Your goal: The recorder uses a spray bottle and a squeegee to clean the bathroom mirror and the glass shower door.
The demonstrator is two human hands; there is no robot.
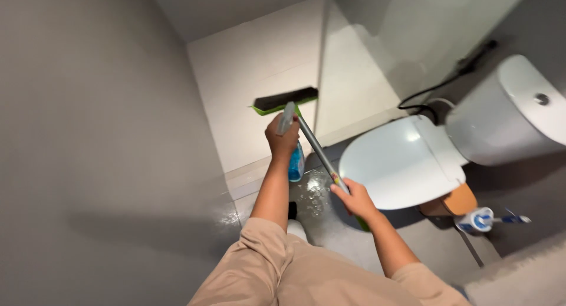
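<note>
The squeegee pole looks like smooth grey metal, its head dark rubber on green plastic. The spray bottle is translucent blue plastic. The toilet lid shines glossy white; the floor gleams wet.

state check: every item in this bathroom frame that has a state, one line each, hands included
left hand: closed around a spray bottle, held upright, blue liquid inside
right hand: closed on the brush handle
scrub brush head: raised, against the white wall
toilet lid: shut
floor: wet and shiny by the toilet
toilet brush: lying on the floor beside the toilet base
</note>
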